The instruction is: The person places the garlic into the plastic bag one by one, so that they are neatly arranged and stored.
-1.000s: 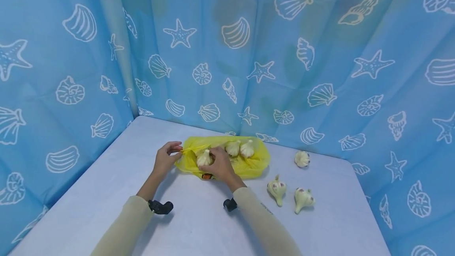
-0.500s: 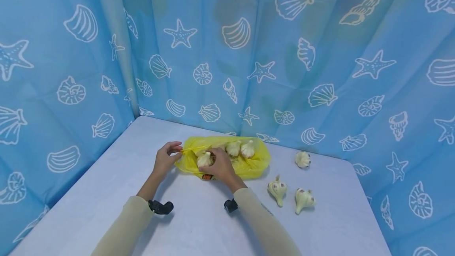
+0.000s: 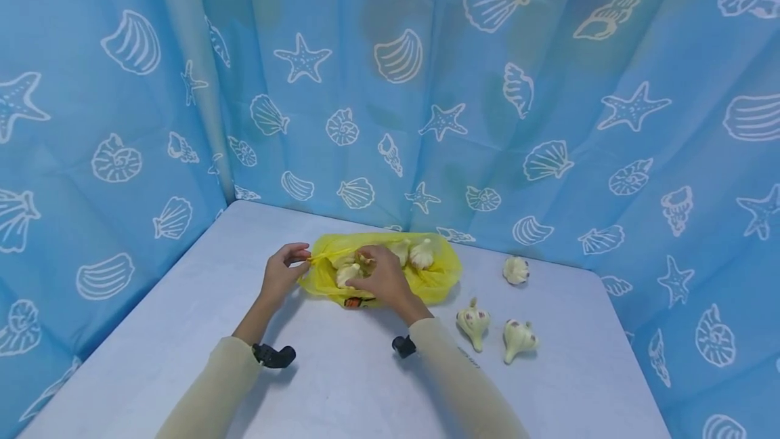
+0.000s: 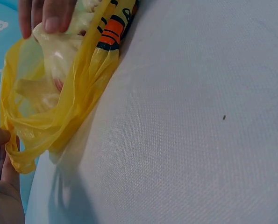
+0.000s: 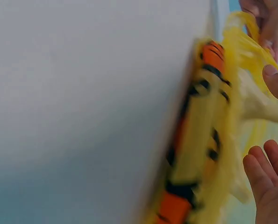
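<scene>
A yellow plastic bag [image 3: 447, 273] with orange and black print lies on the table, its mouth facing left. My left hand [image 3: 282, 275] pinches the bag's edge between thumb and fingers. In the bag's mouth sits a pale garlic bulb [image 3: 347, 275]; a second bulb [image 4: 38, 93] shows beside it in the left wrist view. My right hand [image 3: 384, 280] is just right of these bulbs, thumb and fingers spread apart in the right wrist view. Further right, another garlic bulb [image 3: 422, 254] lies in the bag, and one beside it is partly hidden by my right hand.
Three loose garlic bulbs lie on the white table [image 3: 341, 385] to the right: one at the back [image 3: 516, 270] and a pair nearer, a left one [image 3: 473, 324] and a right one [image 3: 519, 340]. A blue shell-patterned curtain [image 3: 390, 87] stands behind and beside the table.
My right hand has let go of the garlic bulb in the bag's mouth and shifted slightly right, its fingers parting. The bulb stays in the bag. My left hand keeps its place on the bag.
</scene>
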`<state>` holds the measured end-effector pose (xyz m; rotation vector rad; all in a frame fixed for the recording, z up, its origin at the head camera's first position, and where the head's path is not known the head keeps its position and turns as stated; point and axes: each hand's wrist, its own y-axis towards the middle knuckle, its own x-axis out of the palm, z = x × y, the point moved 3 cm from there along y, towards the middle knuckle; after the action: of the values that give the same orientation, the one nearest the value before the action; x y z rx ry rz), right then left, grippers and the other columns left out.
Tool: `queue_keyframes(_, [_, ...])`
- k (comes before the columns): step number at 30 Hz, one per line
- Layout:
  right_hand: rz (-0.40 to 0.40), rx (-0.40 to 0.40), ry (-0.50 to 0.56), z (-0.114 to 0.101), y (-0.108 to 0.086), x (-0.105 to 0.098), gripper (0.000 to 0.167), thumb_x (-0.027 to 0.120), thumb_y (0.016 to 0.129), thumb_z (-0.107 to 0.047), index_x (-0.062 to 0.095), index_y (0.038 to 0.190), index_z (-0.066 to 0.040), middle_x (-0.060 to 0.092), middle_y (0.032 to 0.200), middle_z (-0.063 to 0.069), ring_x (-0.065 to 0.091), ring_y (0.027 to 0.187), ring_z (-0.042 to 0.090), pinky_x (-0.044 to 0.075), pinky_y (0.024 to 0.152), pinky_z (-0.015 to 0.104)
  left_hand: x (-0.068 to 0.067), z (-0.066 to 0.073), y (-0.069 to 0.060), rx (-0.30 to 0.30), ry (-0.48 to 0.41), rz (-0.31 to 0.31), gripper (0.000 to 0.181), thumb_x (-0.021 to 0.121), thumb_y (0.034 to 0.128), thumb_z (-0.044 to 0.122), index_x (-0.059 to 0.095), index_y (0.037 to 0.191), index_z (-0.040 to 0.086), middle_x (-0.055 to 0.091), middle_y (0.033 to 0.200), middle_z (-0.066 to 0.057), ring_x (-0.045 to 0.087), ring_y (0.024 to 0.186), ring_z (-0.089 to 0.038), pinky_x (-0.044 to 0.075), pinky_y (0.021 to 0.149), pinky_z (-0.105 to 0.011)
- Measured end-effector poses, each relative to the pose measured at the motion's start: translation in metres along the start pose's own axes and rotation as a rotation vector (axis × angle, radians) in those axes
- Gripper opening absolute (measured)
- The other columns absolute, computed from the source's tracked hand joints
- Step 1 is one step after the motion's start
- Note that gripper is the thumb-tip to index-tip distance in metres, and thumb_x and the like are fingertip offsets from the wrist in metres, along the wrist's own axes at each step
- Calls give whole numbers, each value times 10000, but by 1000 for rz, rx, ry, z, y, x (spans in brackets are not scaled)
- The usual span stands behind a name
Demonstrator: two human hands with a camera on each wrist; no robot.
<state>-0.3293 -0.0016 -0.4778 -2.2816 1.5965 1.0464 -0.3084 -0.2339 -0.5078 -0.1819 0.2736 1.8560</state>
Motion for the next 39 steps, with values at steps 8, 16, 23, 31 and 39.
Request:
queue_keyframes(8, [97,-131,12,-1,2,-51,602,858,742,-198,596,1261,-40,583,1218,164,555,1135,357,506,939,480,-2,-5,1,-24,11,-1,392,644,894,38,577,1273,112,614,1145,-79,564,1138,-239,420,1057,-396])
queue_keyframes(16, [142,-164,-155,6,-17,-116,609,860,739,-226,603,1266,-61,588,1190,144,578,1099,346,523,914,471,-3,-1,0,-11,13,-1,396,638,898,30,572,1284,93,614,1161,-102,561,1145,-262,401,1072,-421])
queue_keyframes(23, [204,-180,-324,22,-50,-169,601,873,723,-212,607,1240,-61,603,1145,96,604,1036,271,546,879,417,-3,-4,0,-13,4,-4,406,636,900,43,566,1297,85,614,1159,-97,556,1145,-257,395,1077,-415])
queue_keyframes(31, [89,-79,-516,37,-101,-211,587,855,746,-221,595,1264,-124,585,1227,50,571,1094,250,539,886,457,-6,-3,-1,-12,3,-10,401,631,899,39,569,1292,90,618,1151,-99,561,1140,-255,382,1085,-416])
queue_keyframes(39, [-82,-57,-698,52,-139,-219,578,852,741,-206,608,1263,-154,577,1283,94,549,1189,308,513,923,484,-12,3,0,-10,22,-19,409,624,906,42,557,1308,74,613,1159,-116,558,1147,-271,339,1110,-466])
